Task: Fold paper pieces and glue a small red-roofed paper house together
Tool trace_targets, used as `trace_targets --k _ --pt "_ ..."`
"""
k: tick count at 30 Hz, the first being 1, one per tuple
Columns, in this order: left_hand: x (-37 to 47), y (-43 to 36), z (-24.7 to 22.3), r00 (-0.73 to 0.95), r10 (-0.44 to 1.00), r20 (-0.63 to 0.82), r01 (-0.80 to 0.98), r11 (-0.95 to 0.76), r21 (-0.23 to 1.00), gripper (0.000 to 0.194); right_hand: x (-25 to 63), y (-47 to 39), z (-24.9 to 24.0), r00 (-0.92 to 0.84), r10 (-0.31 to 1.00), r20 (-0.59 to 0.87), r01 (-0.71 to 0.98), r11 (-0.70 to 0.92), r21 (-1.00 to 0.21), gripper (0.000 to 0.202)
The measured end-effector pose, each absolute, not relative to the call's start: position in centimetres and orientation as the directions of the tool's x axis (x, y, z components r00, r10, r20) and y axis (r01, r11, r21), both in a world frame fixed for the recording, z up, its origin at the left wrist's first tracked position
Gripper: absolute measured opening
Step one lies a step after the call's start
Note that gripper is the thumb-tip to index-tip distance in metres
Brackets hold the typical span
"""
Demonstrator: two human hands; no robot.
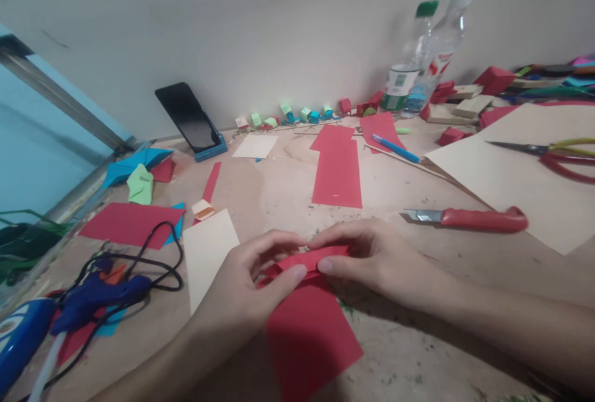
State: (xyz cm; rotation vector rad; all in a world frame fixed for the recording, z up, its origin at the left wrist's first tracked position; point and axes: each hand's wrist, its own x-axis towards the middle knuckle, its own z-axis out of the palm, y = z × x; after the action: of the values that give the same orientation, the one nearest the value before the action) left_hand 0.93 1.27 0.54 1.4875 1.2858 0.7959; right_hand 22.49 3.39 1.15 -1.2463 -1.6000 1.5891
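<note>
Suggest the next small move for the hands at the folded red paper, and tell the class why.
Probably the best move is to press along the folded red paper with both thumbs. The left hand and right hand hold it from either side, their thumbs lie close together on its near side, and the folded part appears raised rather than flat.

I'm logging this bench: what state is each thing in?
Held red paper: partly folded, between left hand and right hand
Knife: blade exposed, lying flat
Scissors: closed, lying on cream sheet
Phone: propped up, screen dark
Green-capped bottle: capped, standing
White-capped bottle: capped, standing
Glue gun: lying down, power unclear
</note>
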Motion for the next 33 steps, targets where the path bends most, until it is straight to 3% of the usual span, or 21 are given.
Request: trace_targets --k 11,21,33 --pt "1.3 1.6 0.9 0.156 0.977 -0.144 0.423 0.065 0.904 0.015 22.3 3.4 1.0 -0.432 0.868 -0.247 0.281 -0.131 -0.951 0.014" --pt "0.4 2.1 1.2 0.175 0.972 -0.159 0.382 0.082 0.921 0.025 22.3 3.5 1.3 -0.399 0.848 -0.35 0.216 -0.284 -0.934 0.024" --pt "1.3 1.1 0.4 0.314 0.949 -0.037 0.505 -0.134 0.853 0.016 22.3 3.0 0.5 -0.465 0.852 -0.241 0.31 -0.098 -0.946 0.018"
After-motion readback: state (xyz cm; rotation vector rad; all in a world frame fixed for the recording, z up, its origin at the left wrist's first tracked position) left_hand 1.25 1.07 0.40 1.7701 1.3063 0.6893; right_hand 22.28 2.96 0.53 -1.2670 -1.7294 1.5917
